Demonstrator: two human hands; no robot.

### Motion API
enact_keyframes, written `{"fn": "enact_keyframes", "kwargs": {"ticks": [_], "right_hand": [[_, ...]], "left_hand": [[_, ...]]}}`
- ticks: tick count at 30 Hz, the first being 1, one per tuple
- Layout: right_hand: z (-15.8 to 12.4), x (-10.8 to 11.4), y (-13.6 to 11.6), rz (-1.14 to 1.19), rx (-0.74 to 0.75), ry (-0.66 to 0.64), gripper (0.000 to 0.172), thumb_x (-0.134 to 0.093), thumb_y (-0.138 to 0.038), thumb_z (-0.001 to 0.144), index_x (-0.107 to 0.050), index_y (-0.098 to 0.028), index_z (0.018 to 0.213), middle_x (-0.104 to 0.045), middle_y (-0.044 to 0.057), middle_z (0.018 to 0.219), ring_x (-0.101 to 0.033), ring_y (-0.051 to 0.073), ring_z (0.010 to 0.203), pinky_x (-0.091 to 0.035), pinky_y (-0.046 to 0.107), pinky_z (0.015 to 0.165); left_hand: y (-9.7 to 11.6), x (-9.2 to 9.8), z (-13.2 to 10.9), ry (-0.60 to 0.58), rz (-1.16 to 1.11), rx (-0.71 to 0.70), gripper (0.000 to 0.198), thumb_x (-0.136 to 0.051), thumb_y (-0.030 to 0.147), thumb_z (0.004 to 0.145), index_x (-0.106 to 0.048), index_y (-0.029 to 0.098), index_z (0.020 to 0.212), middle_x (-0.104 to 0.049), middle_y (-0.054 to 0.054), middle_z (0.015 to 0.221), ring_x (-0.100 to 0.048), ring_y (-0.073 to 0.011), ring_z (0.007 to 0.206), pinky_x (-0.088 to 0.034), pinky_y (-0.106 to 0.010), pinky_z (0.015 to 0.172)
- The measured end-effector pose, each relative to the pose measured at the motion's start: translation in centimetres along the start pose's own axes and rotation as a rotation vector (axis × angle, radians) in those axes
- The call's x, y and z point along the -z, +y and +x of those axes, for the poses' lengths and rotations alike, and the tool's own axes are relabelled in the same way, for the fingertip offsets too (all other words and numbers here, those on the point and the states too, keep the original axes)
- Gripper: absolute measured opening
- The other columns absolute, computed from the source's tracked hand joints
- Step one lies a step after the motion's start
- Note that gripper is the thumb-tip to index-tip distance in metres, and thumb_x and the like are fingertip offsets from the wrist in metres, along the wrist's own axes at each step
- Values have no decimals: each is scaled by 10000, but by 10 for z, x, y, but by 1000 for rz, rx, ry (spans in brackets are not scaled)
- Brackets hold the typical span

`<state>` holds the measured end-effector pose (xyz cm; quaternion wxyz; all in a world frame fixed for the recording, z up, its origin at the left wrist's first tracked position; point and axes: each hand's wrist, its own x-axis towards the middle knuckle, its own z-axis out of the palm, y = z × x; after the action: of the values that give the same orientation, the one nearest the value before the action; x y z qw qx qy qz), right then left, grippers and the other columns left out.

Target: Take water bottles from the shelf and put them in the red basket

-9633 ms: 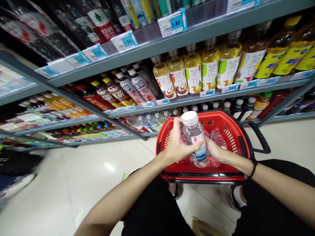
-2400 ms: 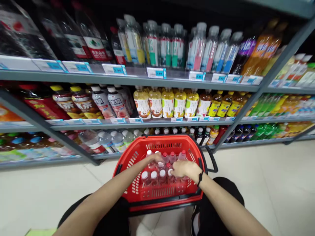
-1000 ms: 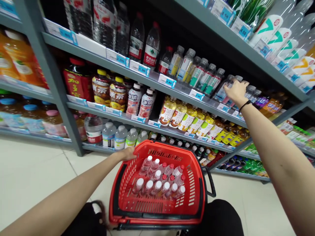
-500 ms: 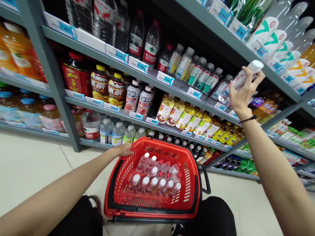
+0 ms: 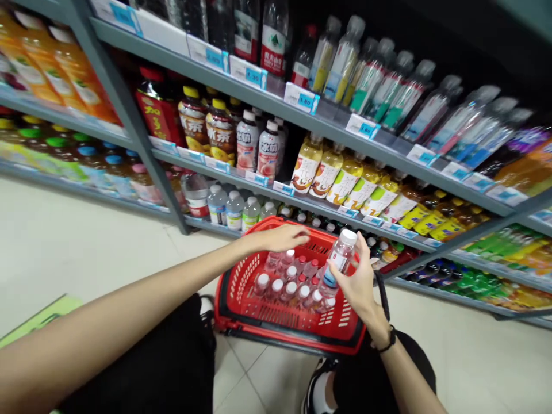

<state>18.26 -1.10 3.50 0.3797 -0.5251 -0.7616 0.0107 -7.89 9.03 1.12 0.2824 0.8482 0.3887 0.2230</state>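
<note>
My right hand (image 5: 359, 283) grips a clear plastic bottle (image 5: 340, 259) with a white cap and a blue-and-white label, tilted over the right side of a red shopping basket (image 5: 237, 287). Over the basket's far rim, my left hand (image 5: 288, 237) reaches with its fingers extended and apart, holding nothing. Several small bottles (image 5: 290, 289) with white or red caps stand inside the basket. The basket sits on the floor between my legs, its black handle at the right.
Grey shelves (image 5: 297, 123) of drinks run across the view, with price tags along their edges. Clear bottles (image 5: 466, 118) line the upper right shelf. Pale floor tiles (image 5: 142, 247) lie in front. A green flat item (image 5: 43, 316) is at the lower left.
My right hand has come down from the upper shelf to the basket with the bottle. My left hand has left the basket's rim and moved right over it. The view has shifted.
</note>
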Motion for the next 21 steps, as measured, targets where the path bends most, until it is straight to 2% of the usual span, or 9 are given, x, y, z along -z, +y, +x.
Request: {"fn": "enact_keyframes", "kwargs": {"ticks": [2, 3, 6, 8, 11, 15, 18, 20, 21], "right_hand": [[-12, -11, 8, 33, 82, -3, 927, -754, -404, 921, -240, -218, 1670, -492, 199, 1573, -560, 328, 1401, -538, 519, 1112], [-14, -13, 10, 45, 114, -14, 918, -767, -377, 916, -260, -233, 1668, -501, 188, 1569, -566, 324, 1395, -540, 516, 1114], [-14, -13, 6, 106, 93, -39, 921, -773, -347, 917, -260, -254, 1676, -500, 176, 1568, -584, 314, 1373, -566, 507, 1089], [-15, -12, 0, 148, 62, -61, 939, -789, -355, 906, -263, -253, 1677, -489, 179, 1570, -589, 316, 1362, -579, 504, 1074], [-19, -13, -7, 176, 63, -83, 938, -807, -358, 894, -289, -242, 1668, -502, 187, 1542, -575, 321, 1369, -584, 502, 1062], [-20, -11, -16, 258, 23, -41, 965, -851, -353, 850, -316, -253, 1647, -496, 191, 1546, -557, 321, 1388, -597, 476, 1020], [-16, -6, -20, 482, -94, 22, 990, -877, -392, 805, -331, -261, 1621, -536, 174, 1513, -598, 305, 1336, -591, 437, 990], [-11, -4, -20, 707, -291, 23, 790, -755, -542, 883, -443, -236, 1541, -624, 155, 1415, -659, 291, 1234, -589, 422, 953], [-9, -4, -19, 819, -437, -24, 685, -648, -621, 927, -527, -215, 1465, -675, 151, 1338, -685, 292, 1176, -592, 423, 927]], "left_hand": [[30, -2, -3, -13, -135, -100, 423, -466, 426, 1052, -635, 176, 1349, -671, -97, 1412, -659, -205, 1241, -486, -327, 1078], [44, -3, -5, 11, -183, -163, 443, -491, 399, 1041, -606, 163, 1398, -644, -121, 1449, -631, -223, 1294, -458, -367, 1131], [74, -3, -10, 127, -313, -165, 379, -558, 356, 1016, -647, 166, 1332, -709, -118, 1333, -673, -227, 1208, -497, -400, 1086], [82, -4, -11, 173, -357, -130, 342, -612, 381, 998, -681, 160, 1248, -749, -98, 1214, -707, -212, 1081, -541, -371, 985], [84, -9, -10, 220, -371, -79, 358, -684, 432, 958, -714, 138, 1161, -776, -79, 1067, -717, -196, 934, -550, -333, 858], [85, -12, -10, 281, -425, -125, 337, -716, 420, 942, -756, 137, 1120, -794, -59, 995, -722, -179, 883, -540, -298, 801], [92, -8, -14, 371, -516, -129, 325, -733, 420, 930, -776, 161, 1123, -803, -44, 1010, -729, -164, 882, -546, -267, 771], [97, -5, -17, 450, -570, -111, 333, -749, 428, 916, -784, 171, 1125, -804, -41, 1023, -730, -159, 880, -553, -260, 766], [100, -3, -18, 485, -602, -116, 329, -749, 428, 916, -788, 174, 1121, -804, -40, 1020, -728, -156, 878, -556, -259, 770]]}}
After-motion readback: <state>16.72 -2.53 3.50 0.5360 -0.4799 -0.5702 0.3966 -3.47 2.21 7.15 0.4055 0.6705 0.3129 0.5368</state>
